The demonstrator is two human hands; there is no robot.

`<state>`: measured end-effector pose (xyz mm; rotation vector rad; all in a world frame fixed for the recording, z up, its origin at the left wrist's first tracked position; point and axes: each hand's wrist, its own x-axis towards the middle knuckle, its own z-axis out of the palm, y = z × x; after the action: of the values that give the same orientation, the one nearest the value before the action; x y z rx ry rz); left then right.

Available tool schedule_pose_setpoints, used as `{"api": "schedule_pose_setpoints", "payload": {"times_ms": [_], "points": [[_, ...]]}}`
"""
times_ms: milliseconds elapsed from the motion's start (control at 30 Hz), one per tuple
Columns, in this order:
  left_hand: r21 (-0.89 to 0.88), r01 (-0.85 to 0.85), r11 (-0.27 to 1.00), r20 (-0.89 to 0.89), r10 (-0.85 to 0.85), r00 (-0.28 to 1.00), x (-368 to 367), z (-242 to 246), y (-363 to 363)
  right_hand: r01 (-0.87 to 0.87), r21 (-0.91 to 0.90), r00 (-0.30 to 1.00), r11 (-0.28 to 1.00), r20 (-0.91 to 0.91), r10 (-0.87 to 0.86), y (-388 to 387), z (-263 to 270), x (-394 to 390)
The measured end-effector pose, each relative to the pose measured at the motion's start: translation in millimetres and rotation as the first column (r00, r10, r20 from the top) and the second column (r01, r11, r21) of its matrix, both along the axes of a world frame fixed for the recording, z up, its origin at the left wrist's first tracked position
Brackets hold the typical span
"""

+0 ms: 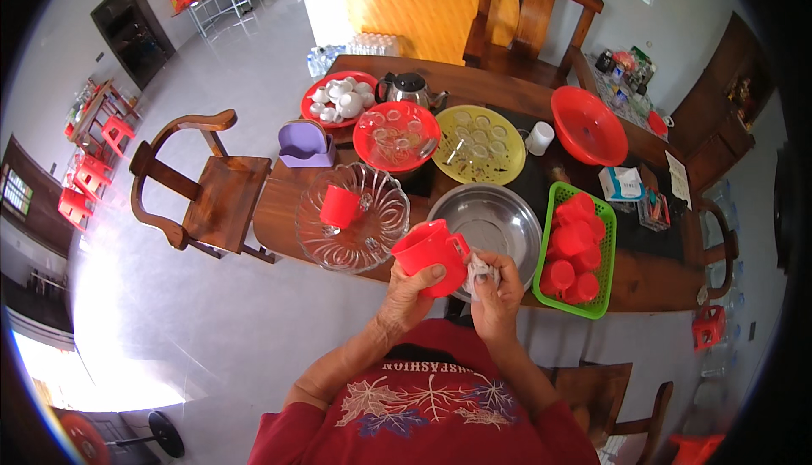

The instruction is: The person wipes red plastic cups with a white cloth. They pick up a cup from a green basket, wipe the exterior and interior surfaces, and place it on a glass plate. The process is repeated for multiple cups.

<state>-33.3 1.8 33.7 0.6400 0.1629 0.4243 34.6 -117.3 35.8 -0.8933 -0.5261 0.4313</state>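
Observation:
My left hand [409, 294] is wrapped around a red plastic mug [431, 256], which is tilted with its handle towards the right. In my right hand [498, 300] is a crumpled white cloth or tissue [480, 276], pinched close to the mug's base and handle. Behind both hands stands a stainless steel basin [530, 218], partly covered by them. To the left, another red mug [340, 206] rests in a large scalloped glass bowl [393, 237]. Several red mugs [574, 237] are heaped in a green plastic basket [609, 262] on the right.
On the wooden table [279, 211] are a red tray of white teaware [348, 105], a kettle [408, 89], a red basin [380, 164] and a yellow tray [479, 175] holding glasses, a purple holder [306, 148], a white cup [540, 138], an upright red basin [589, 126] and a tissue box [620, 184]. A wooden armchair [222, 192] stands left.

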Motion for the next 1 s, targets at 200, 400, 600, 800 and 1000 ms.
{"api": "schedule_pose_setpoints", "payload": {"times_ms": [200,400,600,800,1000], "points": [[-0.013,0.141,0.99,0.046,-0.14,0.989,-0.4,6.8,2.0,-0.04,-0.098,0.999,0.994,-0.004,0.04,-1.6,-3.0,11.3],[0.047,0.235,0.971,-0.027,-0.234,0.972,-1.9,7.2,4.9,-0.071,-0.188,0.985,0.98,0.14,0.098,4.0,0.3,29.4],[0.167,0.248,0.954,-0.09,-0.235,0.968,3.3,12.4,6.8,-0.102,-0.245,0.968,0.964,0.201,0.153,9.1,9.7,44.5],[0.102,0.236,0.966,-0.014,-0.236,0.972,13.2,12.0,10.6,-0.006,-0.097,0.911,0.995,0.41,0.046,7.4,13.0,39.8],[0.194,0.307,0.932,0.008,-0.315,0.949,22.2,11.6,11.2,-0.036,-0.102,0.923,0.994,0.377,0.072,-6.0,14.2,46.2]]}}
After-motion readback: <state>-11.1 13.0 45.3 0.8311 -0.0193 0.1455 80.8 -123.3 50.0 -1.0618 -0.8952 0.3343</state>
